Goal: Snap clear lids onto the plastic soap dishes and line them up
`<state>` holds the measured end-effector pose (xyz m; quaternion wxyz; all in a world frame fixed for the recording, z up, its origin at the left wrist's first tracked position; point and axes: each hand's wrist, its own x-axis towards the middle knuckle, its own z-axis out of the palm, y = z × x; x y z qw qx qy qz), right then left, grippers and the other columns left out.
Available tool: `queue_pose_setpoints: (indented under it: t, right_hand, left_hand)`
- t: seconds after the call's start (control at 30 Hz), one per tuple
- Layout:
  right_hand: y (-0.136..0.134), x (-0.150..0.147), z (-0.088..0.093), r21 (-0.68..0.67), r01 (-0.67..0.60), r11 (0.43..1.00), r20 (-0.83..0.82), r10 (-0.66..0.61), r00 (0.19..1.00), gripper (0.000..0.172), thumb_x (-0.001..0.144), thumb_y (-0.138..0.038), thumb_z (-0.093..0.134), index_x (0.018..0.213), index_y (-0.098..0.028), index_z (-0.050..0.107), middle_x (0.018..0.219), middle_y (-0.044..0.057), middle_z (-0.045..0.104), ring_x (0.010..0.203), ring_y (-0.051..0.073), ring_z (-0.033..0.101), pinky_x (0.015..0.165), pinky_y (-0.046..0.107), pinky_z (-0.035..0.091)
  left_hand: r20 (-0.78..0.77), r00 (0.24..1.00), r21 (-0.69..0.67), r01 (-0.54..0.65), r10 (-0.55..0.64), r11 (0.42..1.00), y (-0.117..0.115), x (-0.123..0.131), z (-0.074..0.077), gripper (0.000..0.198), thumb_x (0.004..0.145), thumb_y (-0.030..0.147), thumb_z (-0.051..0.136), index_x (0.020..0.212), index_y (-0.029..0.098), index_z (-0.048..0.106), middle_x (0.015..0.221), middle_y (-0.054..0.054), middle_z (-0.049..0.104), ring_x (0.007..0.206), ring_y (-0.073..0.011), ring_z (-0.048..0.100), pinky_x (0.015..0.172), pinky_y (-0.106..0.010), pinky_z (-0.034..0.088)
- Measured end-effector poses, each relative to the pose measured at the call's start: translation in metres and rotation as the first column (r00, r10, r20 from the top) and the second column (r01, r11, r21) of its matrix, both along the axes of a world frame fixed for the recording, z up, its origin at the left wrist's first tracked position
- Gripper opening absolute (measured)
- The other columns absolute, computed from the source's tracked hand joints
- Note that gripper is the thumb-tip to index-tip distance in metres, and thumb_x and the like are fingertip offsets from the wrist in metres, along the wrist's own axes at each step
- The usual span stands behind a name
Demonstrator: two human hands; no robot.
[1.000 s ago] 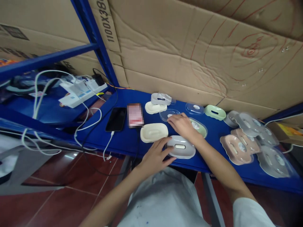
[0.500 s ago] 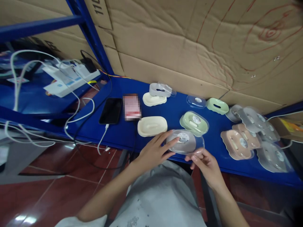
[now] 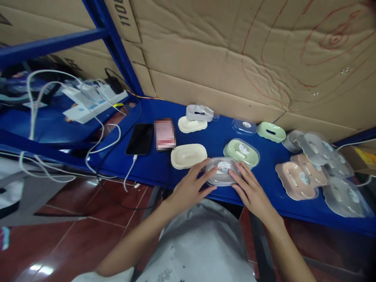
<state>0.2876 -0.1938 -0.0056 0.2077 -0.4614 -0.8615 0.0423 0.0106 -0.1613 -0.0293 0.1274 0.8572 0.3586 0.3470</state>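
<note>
A grey soap dish (image 3: 213, 181) under a clear plastic lid with a round white label (image 3: 224, 167) sits at the table's front edge. My left hand (image 3: 190, 184) rests on its left side, fingers spread, with fingertips on the lid. From the right, my right hand (image 3: 252, 190) lays its outstretched fingers on the lid near the label. Just behind the right fingers is a green soap dish (image 3: 238, 150) with its own clear lid. A cream soap dish base (image 3: 189, 156), uncovered, lies left of the grey one.
Behind are another cream tray (image 3: 188, 126), a grey insert (image 3: 195, 112), a loose clear lid (image 3: 243, 126) and a green insert (image 3: 270, 132). Pink lidded dishes (image 3: 296, 182) and several grey ones (image 3: 342, 196) crowd the right. A phone (image 3: 140, 139) on a white cable lies left.
My right hand has let go of the lid's right edge and now lies spread on top. The clear lid, earlier askew to the right, now sits over the grey dish.
</note>
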Motion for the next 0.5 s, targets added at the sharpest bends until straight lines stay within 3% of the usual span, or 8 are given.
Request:
queue_pose_setpoints:
  t: [0.13, 0.33, 0.5]
  right_hand:
    - [-0.004, 0.000, -0.007, 0.059, 0.025, 0.998, 0.036, -0.027, 0.999, 0.073, 0.107, -0.021, 0.055, 0.171, -0.038, 0.024, 0.177, 0.008, 0.029, 0.164, 0.034, 0.027, 0.125, 0.062, 0.043]
    - [0.005, 0.001, -0.004, 0.087, 0.007, 0.996, 0.041, -0.010, 0.999, 0.070, 0.108, -0.025, 0.055, 0.170, -0.039, 0.026, 0.171, 0.009, 0.040, 0.160, 0.034, 0.035, 0.124, 0.062, 0.045]
    - [0.009, 0.000, -0.009, 0.113, 0.004, 0.994, 0.065, -0.011, 0.998, 0.073, 0.106, -0.025, 0.058, 0.170, -0.039, 0.026, 0.174, 0.009, 0.036, 0.160, 0.035, 0.035, 0.123, 0.062, 0.046]
  left_hand:
    - [0.017, 1.000, 0.018, 0.003, -0.003, 1.000, 0.000, 0.001, -0.001, 0.062, 0.105, 0.039, 0.065, 0.162, 0.030, 0.040, 0.164, -0.015, 0.044, 0.152, -0.0346, 0.047, 0.120, -0.059, 0.050]
    - [0.061, 0.995, -0.083, -0.072, 0.077, 0.994, 0.000, 0.002, -0.004, 0.059, 0.104, 0.041, 0.067, 0.159, 0.033, 0.046, 0.166, -0.014, 0.045, 0.146, -0.0338, 0.056, 0.115, -0.054, 0.056]
    - [0.061, 0.997, -0.072, -0.042, 0.046, 0.997, 0.002, 0.000, -0.007, 0.066, 0.102, 0.034, 0.071, 0.161, 0.032, 0.043, 0.168, -0.015, 0.043, 0.154, -0.0338, 0.048, 0.121, -0.056, 0.049]
